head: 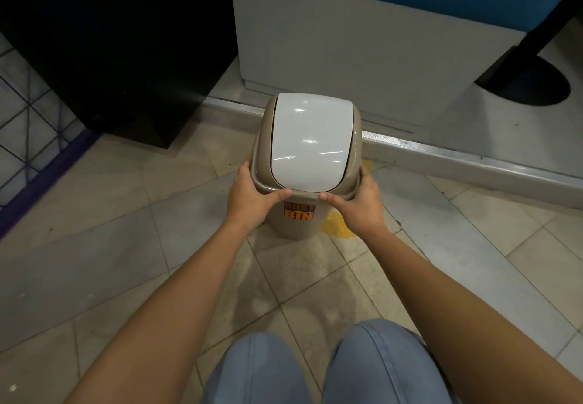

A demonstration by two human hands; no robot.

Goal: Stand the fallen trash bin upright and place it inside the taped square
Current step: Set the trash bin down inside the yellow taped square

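Upright now, the beige dust bin (295, 224) with white swing lid (310, 142) stands on the tiled floor (110, 246), covering yellow tape (336, 227) just beside it; left hand (252, 197) and right hand (356, 203) fingers clamp its rim.

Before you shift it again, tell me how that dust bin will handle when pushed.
The dust bin looks like thin plastic, so probably light and easy to slide on the smooth tiles. Its body narrows toward the base, so a push up at the rim may tip it. The white swing lid may rock if pressed; both hands grip the rim instead.
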